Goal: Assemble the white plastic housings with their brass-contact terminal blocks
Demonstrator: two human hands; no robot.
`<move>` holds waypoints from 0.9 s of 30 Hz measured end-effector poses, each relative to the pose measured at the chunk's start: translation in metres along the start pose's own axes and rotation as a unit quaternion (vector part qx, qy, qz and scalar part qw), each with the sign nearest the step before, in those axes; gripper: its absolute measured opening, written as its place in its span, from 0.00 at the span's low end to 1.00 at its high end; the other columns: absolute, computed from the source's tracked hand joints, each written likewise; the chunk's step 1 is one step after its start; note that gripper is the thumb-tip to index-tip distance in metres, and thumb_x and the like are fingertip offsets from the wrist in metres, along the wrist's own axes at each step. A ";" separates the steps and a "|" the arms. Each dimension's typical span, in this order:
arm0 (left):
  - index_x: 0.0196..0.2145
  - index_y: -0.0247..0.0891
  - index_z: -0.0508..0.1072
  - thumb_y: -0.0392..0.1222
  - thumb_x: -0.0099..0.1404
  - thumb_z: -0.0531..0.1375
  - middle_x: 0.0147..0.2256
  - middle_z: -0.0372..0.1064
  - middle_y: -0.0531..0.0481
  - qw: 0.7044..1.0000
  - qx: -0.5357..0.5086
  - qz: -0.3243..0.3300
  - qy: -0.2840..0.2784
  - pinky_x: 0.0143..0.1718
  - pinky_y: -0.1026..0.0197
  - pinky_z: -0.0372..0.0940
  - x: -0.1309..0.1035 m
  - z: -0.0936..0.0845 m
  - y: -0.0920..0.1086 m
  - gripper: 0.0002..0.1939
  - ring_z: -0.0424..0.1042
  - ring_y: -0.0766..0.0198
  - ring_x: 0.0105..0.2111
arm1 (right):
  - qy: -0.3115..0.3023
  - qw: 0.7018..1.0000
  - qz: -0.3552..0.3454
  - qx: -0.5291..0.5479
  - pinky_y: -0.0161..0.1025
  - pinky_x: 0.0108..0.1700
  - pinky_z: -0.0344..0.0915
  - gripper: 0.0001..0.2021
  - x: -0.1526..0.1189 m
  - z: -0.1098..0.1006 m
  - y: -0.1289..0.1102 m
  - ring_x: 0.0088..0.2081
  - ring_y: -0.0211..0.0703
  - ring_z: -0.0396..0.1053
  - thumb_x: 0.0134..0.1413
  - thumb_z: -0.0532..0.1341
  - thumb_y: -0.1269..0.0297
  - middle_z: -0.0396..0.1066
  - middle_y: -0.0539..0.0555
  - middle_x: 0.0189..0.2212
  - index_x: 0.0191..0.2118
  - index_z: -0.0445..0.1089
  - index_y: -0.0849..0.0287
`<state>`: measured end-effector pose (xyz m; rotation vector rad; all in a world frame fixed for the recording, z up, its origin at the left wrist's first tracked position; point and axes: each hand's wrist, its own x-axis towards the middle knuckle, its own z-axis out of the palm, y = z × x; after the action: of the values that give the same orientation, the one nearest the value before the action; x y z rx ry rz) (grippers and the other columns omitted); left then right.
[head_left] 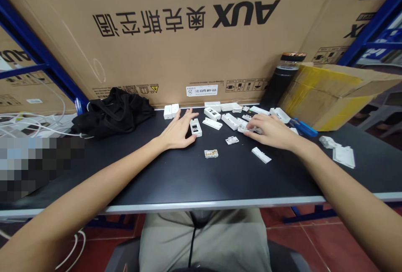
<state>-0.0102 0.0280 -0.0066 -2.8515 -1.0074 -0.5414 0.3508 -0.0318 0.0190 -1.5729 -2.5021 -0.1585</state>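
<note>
On the dark table my left hand (179, 132) lies with its fingers spread, its thumb beside a white rectangular housing (196, 127). My right hand (266, 129) rests over a group of small white parts, its fingertips at a white piece (243, 128); whether it grips that piece is unclear. Between the hands lie a flat white strip (212, 123), a small white bracket (232, 140) and a white part with brass-coloured metal (211, 153). Nearer the front edge is a white cover (261, 155).
Black cloth (116, 111) and white cables (37, 125) occupy the left. A black bottle (281, 81), a taped carton (326, 96) and a blue tool (303, 127) stand or lie at right. A large cardboard box (157, 62) backs the table. More white pieces (344, 156) sit far right.
</note>
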 end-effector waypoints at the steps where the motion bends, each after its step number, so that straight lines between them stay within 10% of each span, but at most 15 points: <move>1: 0.67 0.33 0.45 0.51 0.68 0.55 0.67 0.55 0.25 1.000 0.001 -0.005 -0.002 0.71 0.31 0.36 0.000 0.000 0.000 0.37 0.51 0.41 0.70 | 0.004 1.000 0.001 0.009 0.49 0.46 0.57 0.20 -0.001 -0.002 -0.001 0.46 0.57 0.70 0.65 0.53 0.46 0.74 0.60 0.40 0.38 0.73 0.56; 5: 0.68 0.31 0.44 0.52 0.71 0.53 0.60 0.66 0.28 1.000 0.015 -0.017 0.005 0.72 0.34 0.32 -0.001 0.000 0.001 0.37 0.64 0.43 0.65 | 0.024 0.998 -0.021 0.055 0.46 0.45 0.58 0.18 -0.009 -0.010 -0.011 0.44 0.54 0.70 0.64 0.57 0.46 0.75 0.58 0.38 0.36 0.74 0.55; 10: 0.70 0.35 0.42 0.54 0.70 0.55 0.66 0.56 0.25 0.998 0.034 -0.033 0.030 0.68 0.25 0.25 -0.002 0.002 0.001 0.41 0.69 0.38 0.61 | -0.002 0.992 -0.082 0.097 0.47 0.49 0.56 0.15 -0.021 -0.012 -0.037 0.44 0.52 0.70 0.62 0.61 0.46 0.75 0.55 0.40 0.36 0.75 0.52; 19: 0.71 0.42 0.35 0.71 0.62 0.59 0.73 0.28 0.25 0.998 0.007 -0.003 0.061 0.63 0.16 0.25 0.001 0.005 -0.001 0.55 0.53 0.30 0.68 | 0.013 0.997 -0.049 0.064 0.54 0.50 0.52 0.23 -0.022 -0.010 -0.045 0.49 0.58 0.63 0.56 0.62 0.36 0.67 0.59 0.45 0.44 0.78 0.49; 27: 0.73 0.37 0.30 0.76 0.62 0.54 0.72 0.33 0.23 0.999 0.012 -0.006 0.039 0.65 0.19 0.24 0.003 0.010 -0.004 0.59 0.42 0.31 0.72 | -0.009 0.997 -0.066 0.024 0.58 0.50 0.53 0.19 0.013 -0.011 -0.025 0.52 0.63 0.58 0.55 0.65 0.41 0.59 0.60 0.46 0.48 0.81 0.42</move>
<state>-0.0074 0.0349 -0.0153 -2.7824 -1.0117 -0.6316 0.3235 -0.0336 0.0324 -1.3959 -2.6035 -0.1016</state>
